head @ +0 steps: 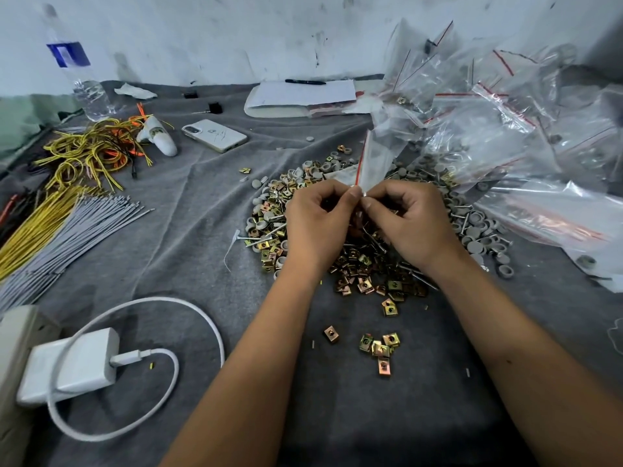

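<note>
Bag corner hidden under left hand.

Tally by kind, clock-face from the middle

Two hands, left hand and right hand, pinch one zip bag. One phone at 11, one bottle at 10, one pen at 12, one charger at 8. Five loose clip nuts at 6. The heap is beyond counting.

bag partly hidden, power strip cropped
</note>
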A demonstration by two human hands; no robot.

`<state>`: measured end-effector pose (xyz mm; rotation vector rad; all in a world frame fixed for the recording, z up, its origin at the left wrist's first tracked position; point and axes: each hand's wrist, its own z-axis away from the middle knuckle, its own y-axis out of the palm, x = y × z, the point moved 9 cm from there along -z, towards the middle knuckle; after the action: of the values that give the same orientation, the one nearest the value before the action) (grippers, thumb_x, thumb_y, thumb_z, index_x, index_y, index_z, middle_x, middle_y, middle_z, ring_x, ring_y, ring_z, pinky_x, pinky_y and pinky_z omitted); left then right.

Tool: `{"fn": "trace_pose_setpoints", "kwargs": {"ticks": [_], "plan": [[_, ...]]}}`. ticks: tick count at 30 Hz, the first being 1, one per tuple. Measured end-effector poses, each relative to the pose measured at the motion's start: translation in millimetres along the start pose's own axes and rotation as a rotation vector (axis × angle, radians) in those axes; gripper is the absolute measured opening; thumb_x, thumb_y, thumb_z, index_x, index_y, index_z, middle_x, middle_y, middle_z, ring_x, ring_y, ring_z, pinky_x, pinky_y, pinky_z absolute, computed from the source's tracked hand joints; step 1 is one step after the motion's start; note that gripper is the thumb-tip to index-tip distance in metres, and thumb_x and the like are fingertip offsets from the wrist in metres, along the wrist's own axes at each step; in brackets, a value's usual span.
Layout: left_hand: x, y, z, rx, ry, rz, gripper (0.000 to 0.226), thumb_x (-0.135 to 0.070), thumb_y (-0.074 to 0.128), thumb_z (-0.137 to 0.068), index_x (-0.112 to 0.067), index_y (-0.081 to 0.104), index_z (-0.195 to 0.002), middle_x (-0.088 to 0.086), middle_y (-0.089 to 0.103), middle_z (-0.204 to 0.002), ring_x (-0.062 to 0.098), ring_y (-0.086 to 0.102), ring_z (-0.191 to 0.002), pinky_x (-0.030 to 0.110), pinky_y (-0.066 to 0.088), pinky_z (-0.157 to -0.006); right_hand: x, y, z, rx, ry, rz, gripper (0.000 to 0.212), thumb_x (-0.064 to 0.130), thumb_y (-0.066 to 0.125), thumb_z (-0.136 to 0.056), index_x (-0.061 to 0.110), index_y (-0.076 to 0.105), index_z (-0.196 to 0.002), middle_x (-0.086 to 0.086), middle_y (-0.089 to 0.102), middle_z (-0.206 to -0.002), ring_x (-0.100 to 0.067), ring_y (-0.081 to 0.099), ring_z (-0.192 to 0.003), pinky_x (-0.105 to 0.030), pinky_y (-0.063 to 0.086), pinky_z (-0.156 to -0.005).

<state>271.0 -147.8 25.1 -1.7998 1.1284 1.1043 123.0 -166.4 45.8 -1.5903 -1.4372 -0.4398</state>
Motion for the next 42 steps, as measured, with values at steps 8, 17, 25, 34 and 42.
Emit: {"fn": "trace_pose_setpoints", "kwargs": {"ticks": [8,17,25,34,42], "plan": [[-16.2,5.3,4.3,-0.034,0.17,-0.168,0.024,-0.022,0.061,-0.099,-0.015,0.06,-0.076,-0.004,0.059,-0.062,0.02,0.057,-0.058,0.044,0.048,-0.056,-6.5,-0.5,0.6,-0.062,0.083,-0.163,0.017,0.008,0.067,-0.094,0.005,0.067,-0.077,0.006,0.057,-0.056,-0.01,0.048,-0.046,-0.024,0.039,-0.047],[-49.8,-14.3,18.6,-0.263,0.435,-0.448,0.019,-0.009,0.067,-0.085,-0.008,0.058,-0.068,0.002,0.057,-0.063,0.019,0.05,-0.056,0.032,0.04,-0.052,-8.1,-31.4,7.1,-0.374,0.103,0.185,0.019,0.024,0.063,-0.081,0.011,0.063,-0.067,0.003,0.059,-0.059,-0.007,0.049,-0.054,-0.024,0.039,-0.051],[-55.1,24.2,24.5,0.106,0.525,-0.486,0.025,-0.008,0.07,-0.082,-0.012,0.053,-0.063,-0.004,0.049,-0.062,0.019,0.045,-0.054,0.035,0.039,-0.051,-2.8,-29.9,5.9,-0.333,0.05,0.156,0.007,0.014,0.074,-0.089,0.01,0.069,-0.086,0.0,0.07,-0.078,-0.015,0.069,-0.072,-0.037,0.058,-0.066],[-66.4,-17.7,30.7,-0.339,0.494,-0.531,0.024,-0.01,0.07,-0.08,-0.016,0.053,-0.065,-0.006,0.048,-0.062,0.013,0.042,-0.052,0.023,0.031,-0.049,-37.4,-45.5,11.7,-0.572,0.264,-0.461,0.008,0.009,0.064,-0.089,0.013,0.063,-0.083,-0.003,0.059,-0.063,-0.019,0.046,-0.044,-0.024,0.034,-0.038],[-54.6,-7.8,21.4,-0.173,0.437,-0.475,0.017,-0.017,0.074,-0.09,-0.01,0.059,-0.089,-0.003,0.058,-0.077,0.016,0.054,-0.065,0.035,0.047,-0.059,-14.9,-28.7,5.7,-0.315,0.16,-0.232,0.013,0.026,0.068,-0.097,0.015,0.063,-0.096,0.001,0.063,-0.075,-0.02,0.054,-0.054,-0.031,0.044,-0.043]]}}
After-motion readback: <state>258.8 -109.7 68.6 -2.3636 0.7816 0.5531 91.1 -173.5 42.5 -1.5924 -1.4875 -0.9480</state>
